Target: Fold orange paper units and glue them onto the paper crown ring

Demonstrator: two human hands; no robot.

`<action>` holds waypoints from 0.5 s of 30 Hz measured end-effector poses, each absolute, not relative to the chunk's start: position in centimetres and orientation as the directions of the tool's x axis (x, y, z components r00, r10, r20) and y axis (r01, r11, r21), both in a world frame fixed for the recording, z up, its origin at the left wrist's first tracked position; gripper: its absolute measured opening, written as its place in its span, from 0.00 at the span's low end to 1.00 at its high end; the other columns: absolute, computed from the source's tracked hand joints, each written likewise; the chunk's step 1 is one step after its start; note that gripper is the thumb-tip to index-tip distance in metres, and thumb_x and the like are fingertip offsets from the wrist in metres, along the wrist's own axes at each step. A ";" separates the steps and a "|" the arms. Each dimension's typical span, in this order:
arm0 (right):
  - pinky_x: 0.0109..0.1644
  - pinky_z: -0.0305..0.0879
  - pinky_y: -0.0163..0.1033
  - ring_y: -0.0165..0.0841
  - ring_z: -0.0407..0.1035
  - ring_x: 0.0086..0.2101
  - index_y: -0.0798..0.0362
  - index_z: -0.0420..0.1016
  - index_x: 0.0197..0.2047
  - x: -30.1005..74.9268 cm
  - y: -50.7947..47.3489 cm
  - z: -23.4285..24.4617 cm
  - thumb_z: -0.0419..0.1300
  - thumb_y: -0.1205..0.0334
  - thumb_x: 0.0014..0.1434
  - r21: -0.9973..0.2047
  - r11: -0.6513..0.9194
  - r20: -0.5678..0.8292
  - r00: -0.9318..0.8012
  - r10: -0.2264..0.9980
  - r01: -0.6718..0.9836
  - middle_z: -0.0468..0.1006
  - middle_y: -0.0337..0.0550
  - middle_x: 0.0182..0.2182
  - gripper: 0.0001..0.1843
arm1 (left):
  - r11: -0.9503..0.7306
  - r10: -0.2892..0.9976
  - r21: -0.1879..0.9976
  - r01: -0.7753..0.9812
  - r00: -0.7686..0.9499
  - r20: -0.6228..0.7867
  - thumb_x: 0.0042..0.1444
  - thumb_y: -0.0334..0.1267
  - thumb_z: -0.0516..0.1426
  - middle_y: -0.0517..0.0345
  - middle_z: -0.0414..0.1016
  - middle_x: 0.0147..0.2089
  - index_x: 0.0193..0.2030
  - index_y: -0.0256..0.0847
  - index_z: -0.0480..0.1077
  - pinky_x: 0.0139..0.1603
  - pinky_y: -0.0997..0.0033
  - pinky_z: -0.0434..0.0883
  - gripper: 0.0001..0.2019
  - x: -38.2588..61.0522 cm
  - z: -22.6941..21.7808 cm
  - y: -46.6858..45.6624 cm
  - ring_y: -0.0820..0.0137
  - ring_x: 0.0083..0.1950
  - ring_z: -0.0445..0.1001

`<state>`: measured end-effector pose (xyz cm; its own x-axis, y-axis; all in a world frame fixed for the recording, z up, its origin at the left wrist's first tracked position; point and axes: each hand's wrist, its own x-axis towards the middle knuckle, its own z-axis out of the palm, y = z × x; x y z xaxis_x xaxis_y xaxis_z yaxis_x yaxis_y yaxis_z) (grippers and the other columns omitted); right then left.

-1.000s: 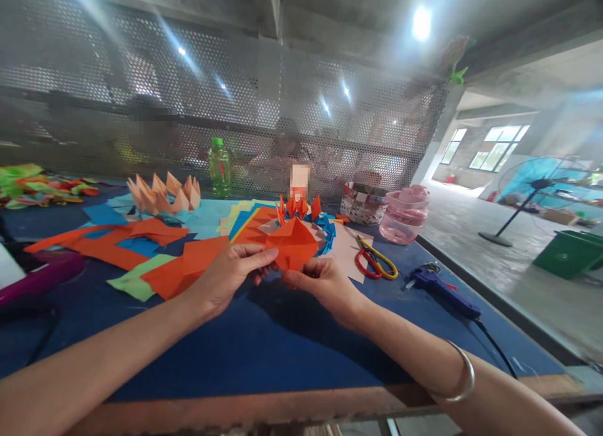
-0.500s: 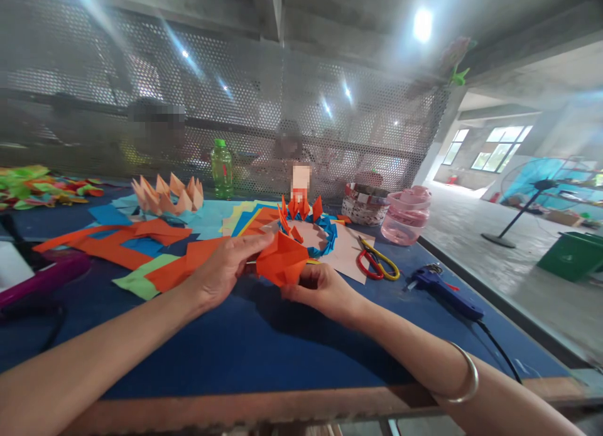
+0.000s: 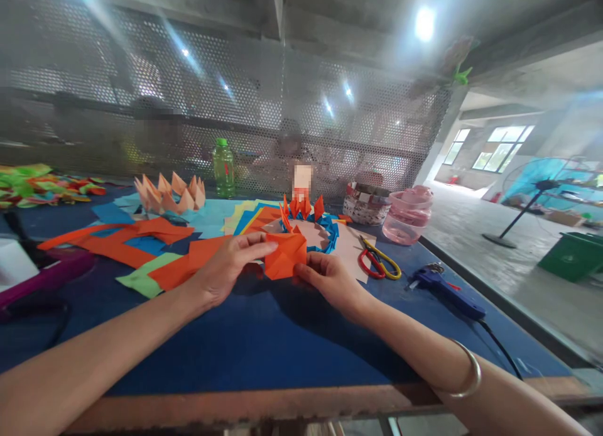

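"Over the desk (image 3: 264, 354), just this side of the blue-and-orange paper ring (image 3: 333, 236), what's being held?"

"A folded orange paper (image 3: 287, 255). The left hand (image 3: 230, 260) has its grip closed on the upper left edge, thumb in front; the right hand (image 3: 335, 281) pinches the lower right edge."

"How would you handle it?"

"Lightly, by the edges. I'd line up the corners before pressing, then run a fingertip along each crease; squeezing hard could dent the folds. The layers behind are hidden."

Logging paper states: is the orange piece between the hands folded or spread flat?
Folded: creases and angled facets cross the orange piece, held between left hand and right hand.
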<state>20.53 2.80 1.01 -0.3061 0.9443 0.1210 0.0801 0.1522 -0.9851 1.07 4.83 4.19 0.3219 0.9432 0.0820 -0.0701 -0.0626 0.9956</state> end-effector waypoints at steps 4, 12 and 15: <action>0.29 0.54 0.33 0.27 0.62 0.25 0.52 0.68 0.29 20.5 2.8 1.1 0.60 0.52 0.56 -0.975 0.191 0.144 -0.324 0.935 0.117 0.72 0.36 0.24 0.13 | -0.074 0.970 0.992 -0.099 0.226 0.095 0.52 0.57 0.60 0.56 0.78 0.34 0.34 0.40 0.78 0.27 0.75 0.67 0.20 0.9 4.0 5.2 0.68 0.35 0.73; 0.29 0.51 0.34 0.26 0.60 0.25 0.54 0.69 0.31 20.8 3.2 0.7 0.58 0.51 0.57 -0.967 0.240 0.206 -0.287 0.936 0.089 0.70 0.36 0.26 0.13 | -0.143 0.969 0.989 0.036 0.210 0.133 0.43 0.50 0.68 0.62 0.74 0.25 0.29 0.40 0.78 0.23 0.78 0.65 0.15 1.0 3.7 5.5 0.75 0.25 0.66; 0.29 0.51 0.34 0.26 0.59 0.25 0.54 0.70 0.32 20.9 3.3 0.9 0.58 0.50 0.56 -0.968 0.234 0.204 -0.257 0.945 0.093 0.69 0.36 0.26 0.14 | -0.184 0.960 0.980 0.078 0.230 0.162 0.44 0.50 0.67 0.61 0.74 0.26 0.29 0.39 0.78 0.23 0.78 0.65 0.15 1.0 3.7 5.7 0.75 0.25 0.66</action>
